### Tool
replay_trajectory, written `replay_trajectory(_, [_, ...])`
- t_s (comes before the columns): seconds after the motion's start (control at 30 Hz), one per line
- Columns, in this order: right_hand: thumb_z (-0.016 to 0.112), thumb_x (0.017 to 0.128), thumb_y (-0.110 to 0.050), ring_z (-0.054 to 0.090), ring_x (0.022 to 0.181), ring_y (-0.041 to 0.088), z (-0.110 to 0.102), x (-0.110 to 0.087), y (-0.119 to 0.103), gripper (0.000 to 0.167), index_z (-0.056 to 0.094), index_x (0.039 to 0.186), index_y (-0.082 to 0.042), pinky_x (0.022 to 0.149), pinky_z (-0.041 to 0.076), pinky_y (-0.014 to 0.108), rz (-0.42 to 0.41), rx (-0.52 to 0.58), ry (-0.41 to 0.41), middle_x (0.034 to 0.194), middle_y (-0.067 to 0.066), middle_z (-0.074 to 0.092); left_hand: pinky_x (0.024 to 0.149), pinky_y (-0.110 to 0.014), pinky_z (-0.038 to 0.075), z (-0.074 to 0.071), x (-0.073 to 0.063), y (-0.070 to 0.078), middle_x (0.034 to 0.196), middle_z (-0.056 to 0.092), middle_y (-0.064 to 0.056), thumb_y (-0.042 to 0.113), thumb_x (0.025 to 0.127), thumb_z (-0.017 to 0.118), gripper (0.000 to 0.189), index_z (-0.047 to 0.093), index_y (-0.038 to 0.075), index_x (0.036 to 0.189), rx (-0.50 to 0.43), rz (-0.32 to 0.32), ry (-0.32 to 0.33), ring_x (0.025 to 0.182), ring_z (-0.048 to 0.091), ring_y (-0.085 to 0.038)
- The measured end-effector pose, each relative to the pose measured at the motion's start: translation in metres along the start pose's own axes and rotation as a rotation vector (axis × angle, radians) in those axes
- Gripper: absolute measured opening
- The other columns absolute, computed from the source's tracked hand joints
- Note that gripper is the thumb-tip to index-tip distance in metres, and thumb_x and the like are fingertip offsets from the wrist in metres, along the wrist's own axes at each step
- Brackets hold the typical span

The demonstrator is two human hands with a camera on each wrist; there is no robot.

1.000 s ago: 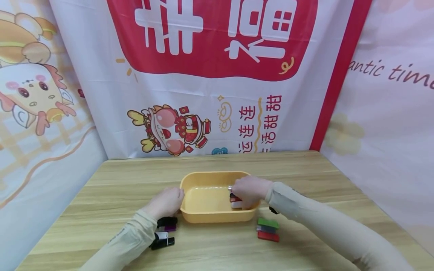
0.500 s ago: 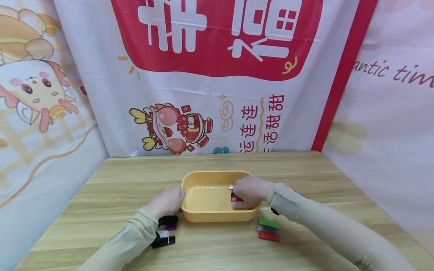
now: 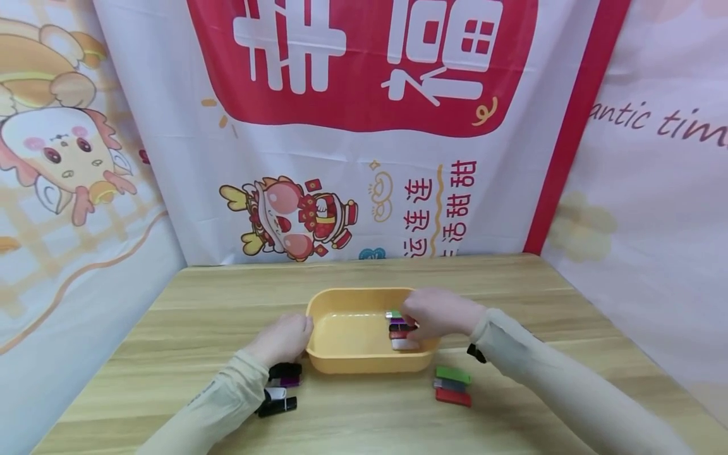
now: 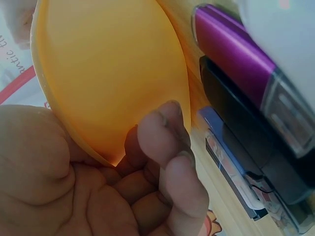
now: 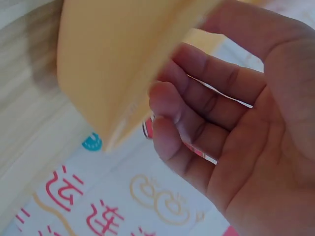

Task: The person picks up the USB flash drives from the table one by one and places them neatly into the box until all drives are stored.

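Observation:
In the head view a yellow plastic box (image 3: 372,364) stands on the table. My left hand (image 3: 284,338) grips its left end, fingers curled round the rim in the left wrist view. Inside, at the right, lies a row of small USB sticks in green, purple, black, red (image 3: 399,335) and white (image 3: 404,345). My right hand (image 3: 440,313) is over that row, reaching across the right rim, with fingers loosely bent. No held object shows in its palm in the right wrist view; its thumb and index tips are hidden there behind the box wall.
Right of the box's front lie a green stick (image 3: 454,375), a grey one (image 3: 449,384) and a red one (image 3: 453,397). Beside my left wrist lie black (image 3: 279,406), white and purple (image 4: 236,54) sticks. Printed cloth (image 3: 500,208) hangs behind the table.
My right hand has drawn back to the right and slightly up over the row, uncovering the green and purple sticks in the box. My left hand stays on the rim.

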State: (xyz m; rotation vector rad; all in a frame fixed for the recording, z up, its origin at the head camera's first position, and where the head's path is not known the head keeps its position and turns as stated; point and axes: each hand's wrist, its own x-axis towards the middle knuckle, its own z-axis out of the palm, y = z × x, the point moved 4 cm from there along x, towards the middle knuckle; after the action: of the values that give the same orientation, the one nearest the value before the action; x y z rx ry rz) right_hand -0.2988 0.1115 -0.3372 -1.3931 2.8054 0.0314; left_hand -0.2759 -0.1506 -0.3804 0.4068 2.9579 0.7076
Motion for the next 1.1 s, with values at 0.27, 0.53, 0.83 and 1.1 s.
replay_trajectory(0.27, [0.078, 0.084, -0.021, 0.050, 0.062, 0.006, -0.028, -0.036, 0.016, 0.019, 0.061, 0.076, -0.022, 0.056, 0.046, 0.025, 0.044, 0.164, 0.161, 0.070, -0.011, 0.054, 0.051, -0.029, 0.045, 0.004, 0.001, -0.002, 0.055, 0.055, 0.000, 0.019, 0.106, 0.029, 0.045, 0.053, 0.010, 0.069, 0.002, -0.004, -0.008, 0.045, 0.053, -0.013])
replay_trajectory(0.53, [0.075, 0.088, -0.023, 0.051, 0.063, 0.005, -0.033, -0.072, 0.037, 0.013, 0.064, 0.080, -0.024, 0.055, 0.048, 0.025, 0.145, 0.191, 0.199, 0.070, -0.014, 0.055, 0.051, -0.030, 0.045, 0.004, 0.003, -0.004, 0.056, 0.055, -0.001, 0.021, 0.107, 0.028, 0.045, 0.054, 0.009, 0.071, 0.001, -0.030, -0.037, 0.046, 0.053, -0.014])
replay_trajectory(0.83, [0.074, 0.088, -0.029, 0.051, 0.063, 0.004, -0.023, -0.089, 0.040, 0.015, 0.063, 0.079, -0.027, 0.056, 0.047, 0.025, 0.127, 0.159, 0.119, 0.071, -0.016, 0.054, 0.050, -0.030, 0.044, -0.002, 0.003, -0.002, 0.056, 0.055, -0.002, 0.021, 0.107, 0.028, 0.046, 0.052, 0.010, 0.069, 0.012, -0.028, -0.024, 0.046, 0.052, -0.014])
replay_trajectory(1.1, [0.077, 0.085, -0.022, 0.055, 0.067, 0.005, -0.001, -0.096, 0.034, 0.010, 0.072, 0.092, -0.016, 0.059, 0.049, 0.025, 0.083, 0.199, 0.002, 0.087, -0.006, 0.064, 0.050, -0.030, 0.044, 0.000, 0.002, -0.001, 0.056, 0.055, -0.001, 0.021, 0.107, 0.027, 0.047, 0.053, 0.011, 0.069, 0.026, -0.033, -0.021, 0.046, 0.052, -0.014])
